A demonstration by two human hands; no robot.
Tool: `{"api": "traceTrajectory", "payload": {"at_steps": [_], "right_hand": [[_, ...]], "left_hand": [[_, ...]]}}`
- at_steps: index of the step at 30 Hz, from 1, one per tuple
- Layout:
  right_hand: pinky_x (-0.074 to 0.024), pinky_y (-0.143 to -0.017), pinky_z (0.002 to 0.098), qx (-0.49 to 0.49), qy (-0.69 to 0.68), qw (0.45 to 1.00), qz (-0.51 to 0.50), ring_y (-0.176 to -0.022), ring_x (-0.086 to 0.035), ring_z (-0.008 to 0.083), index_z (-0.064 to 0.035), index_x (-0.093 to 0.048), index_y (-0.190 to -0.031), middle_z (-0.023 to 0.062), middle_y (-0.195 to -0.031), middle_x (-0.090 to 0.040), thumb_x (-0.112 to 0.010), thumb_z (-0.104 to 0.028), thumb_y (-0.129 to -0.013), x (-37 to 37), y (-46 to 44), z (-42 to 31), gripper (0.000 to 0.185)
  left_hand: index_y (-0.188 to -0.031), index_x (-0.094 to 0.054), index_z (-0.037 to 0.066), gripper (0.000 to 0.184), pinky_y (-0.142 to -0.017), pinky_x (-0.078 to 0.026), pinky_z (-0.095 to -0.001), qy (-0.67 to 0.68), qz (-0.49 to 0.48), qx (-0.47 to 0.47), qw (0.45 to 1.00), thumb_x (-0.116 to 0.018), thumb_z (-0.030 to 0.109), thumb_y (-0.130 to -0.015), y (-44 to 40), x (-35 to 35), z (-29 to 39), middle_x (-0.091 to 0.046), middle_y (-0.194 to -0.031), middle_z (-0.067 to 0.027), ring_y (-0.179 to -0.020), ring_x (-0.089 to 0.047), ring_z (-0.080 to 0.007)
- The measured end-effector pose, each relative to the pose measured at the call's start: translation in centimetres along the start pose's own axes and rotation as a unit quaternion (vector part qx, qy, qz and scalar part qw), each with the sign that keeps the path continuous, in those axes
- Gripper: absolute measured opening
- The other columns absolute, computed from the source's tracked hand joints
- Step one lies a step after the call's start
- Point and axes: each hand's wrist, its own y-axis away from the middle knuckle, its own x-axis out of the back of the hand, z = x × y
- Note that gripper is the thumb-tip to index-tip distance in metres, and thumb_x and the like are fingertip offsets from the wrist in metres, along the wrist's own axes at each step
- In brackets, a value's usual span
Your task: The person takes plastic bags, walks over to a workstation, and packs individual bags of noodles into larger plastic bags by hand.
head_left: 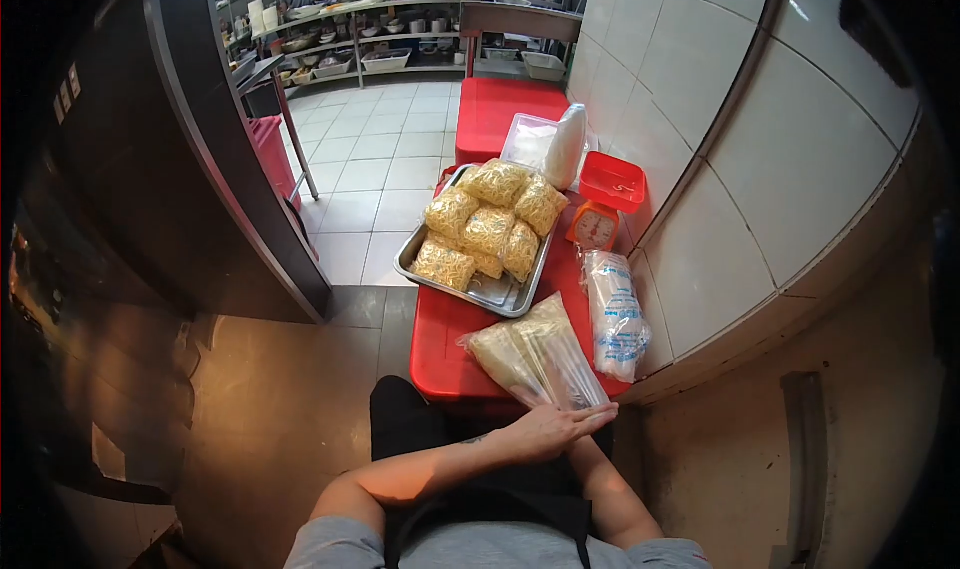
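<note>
My left hand (545, 432) reaches across to the right, its fingers stretched out and touching the near end of some flat clear plastic bags (548, 354). These bags lie on the front of a red table (440, 354), their near ends hanging toward my lap. My right hand (600, 418) is just beyond the left fingertips, mostly hidden behind them; its grip does not show. Farther back, a metal tray (515, 302) holds several clear bags of pale yellow strips that look like noodles (488, 229).
Along the right wall stand an orange scale (596, 226) with a red pan (612, 181) and a roll of printed plastic bags (613, 314). Behind the tray is a white container (528, 141). A pink bin (270, 154) stands left. Shelves (400, 37) and people are at the back.
</note>
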Motion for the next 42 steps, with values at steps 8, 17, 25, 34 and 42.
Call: {"api": "traceTrajectory", "payload": {"at_steps": [8,17,25,34,42], "right_hand": [[-0.0452,-0.094,0.0437,0.02,0.007,0.996,-0.081,-0.109,-0.056,0.0287,-0.0034,-0.042,-0.132,0.0164,-0.123,-0.055,-0.067,-0.04,-0.082,2.3,0.0,-3.0,0.067],[-0.0439,-0.093,0.0428,0.161,0.25,0.953,-0.056,-0.106,-0.057,0.0318,-0.003,-0.049,-0.127,0.0178,-0.116,-0.058,-0.072,-0.049,-0.074,1.6,-3.9,-2.4,0.074],[-0.0437,-0.093,0.0417,0.089,0.275,0.944,-0.159,-0.107,-0.056,0.033,-0.0055,-0.048,-0.129,0.017,-0.117,-0.058,-0.079,-0.043,-0.069,0.8,-6.4,-3.8,0.078],[-0.0501,-0.084,0.0381,-0.012,0.119,0.986,-0.116,-0.099,-0.061,0.0275,-0.0036,-0.054,-0.122,0.0153,-0.112,-0.062,-0.077,-0.036,-0.069,3.0,-4.6,-3.1,0.066],[-0.0501,-0.09,0.0375,-0.283,-0.41,0.865,-0.063,-0.105,-0.06,0.0262,0.0039,-0.048,-0.126,0.0156,-0.116,-0.06,-0.07,-0.012,-0.073,10.0,3.9,1.0,0.059]], "left_hand": [[-0.144,-0.03,0.01,0.072,-0.068,-0.052,-0.0394,0.126,0.148,-0.017,0.981,-0.055,0.0,-0.076,0.5,-1.3,0.5,-0.036,-0.145,-0.0148,-0.079,-0.065,-0.0324],[-0.123,-0.056,0.005,0.041,-0.095,-0.042,-0.0372,0.253,0.349,0.355,0.83,-0.04,0.033,-0.098,6.8,-8.2,-20.0,-0.059,-0.119,-0.0162,-0.113,-0.055,-0.0284],[-0.118,-0.059,0.005,0.052,-0.094,-0.041,-0.039,0.289,0.28,0.407,0.82,-0.03,0.044,-0.099,6.2,-6.2,-18.6,-0.061,-0.116,-0.0186,-0.113,-0.056,-0.0312],[-0.127,-0.05,0.009,0.042,-0.094,-0.034,-0.047,0.029,0.303,0.4,0.865,-0.041,0.036,-0.096,6.1,-3.5,-13.0,-0.047,-0.131,-0.0148,-0.12,-0.045,-0.0324],[-0.134,-0.046,0.017,0.047,-0.104,-0.024,-0.0556,-0.213,0.21,0.252,0.92,-0.052,0.032,-0.09,4.9,-6.7,-10.1,-0.035,-0.145,-0.0085,-0.132,-0.033,-0.0306]]}}
